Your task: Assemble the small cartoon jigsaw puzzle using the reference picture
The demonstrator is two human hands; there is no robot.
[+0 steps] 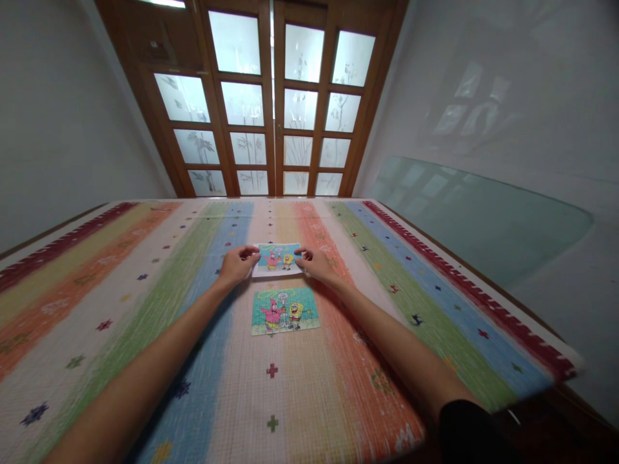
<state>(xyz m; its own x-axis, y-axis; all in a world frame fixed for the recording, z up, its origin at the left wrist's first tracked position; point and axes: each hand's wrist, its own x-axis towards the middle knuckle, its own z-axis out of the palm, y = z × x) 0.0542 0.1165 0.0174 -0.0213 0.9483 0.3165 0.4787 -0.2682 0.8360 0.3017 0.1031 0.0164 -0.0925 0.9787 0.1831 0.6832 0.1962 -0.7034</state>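
A small cartoon picture card with a white border lies flat on the striped tablecloth. My left hand pinches its left edge, and my right hand pinches its right edge. Just nearer to me lies a finished jigsaw puzzle showing the same cartoon scene. Neither hand touches the puzzle. Both arms reach forward over the table.
The cloth-covered table fills the view, with its right edge running diagonally. Behind it stand wooden doors with frosted glass panes. A sheet of glass leans against the right wall.
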